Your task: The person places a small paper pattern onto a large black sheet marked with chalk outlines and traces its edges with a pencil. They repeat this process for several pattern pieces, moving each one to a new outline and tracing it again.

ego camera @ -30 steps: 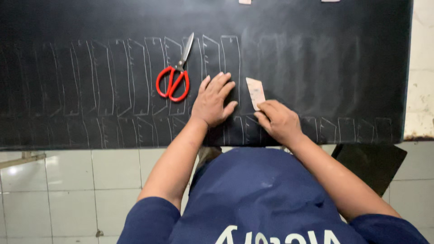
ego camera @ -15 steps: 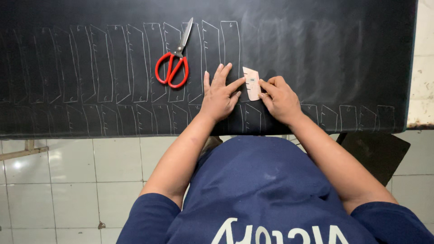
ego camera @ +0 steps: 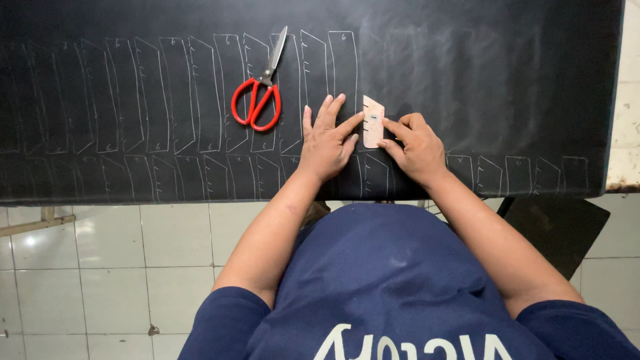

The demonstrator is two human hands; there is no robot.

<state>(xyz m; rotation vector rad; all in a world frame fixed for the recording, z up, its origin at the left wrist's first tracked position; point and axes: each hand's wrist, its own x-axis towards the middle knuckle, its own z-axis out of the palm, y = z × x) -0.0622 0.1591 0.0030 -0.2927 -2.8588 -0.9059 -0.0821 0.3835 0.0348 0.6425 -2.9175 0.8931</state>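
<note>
1. Your left hand lies flat on the black sheet, fingers spread and grasping nothing; its index tip touches the left edge of the small tan template, as if to pin both sheet and card against sliding.
2. Your right hand is curled, fingertips pressed on the template's right edge near its middle slot. Whether it also pinches a marker I cannot tell; nothing shows between the fingers.
3. The template sits flat on the sheet between your two hands, near the sheet's front edge and roughly midway along it, long axis running away from you, just right of the last chalk outline in the upper row.
4. The red-handled scissors lie closed on the sheet to the left of your left hand, blades pointing toward the far edge, apart from both hands and likely parked within easy reach.
5. Chalk outlines fill the sheet's left half in two rows; a shorter row continues right along the front edge.
6. Open unmarked sheet runs from the template to the right edge, giving room that way. The front edge drops off just behind your wrists, above the tiled floor.
</note>
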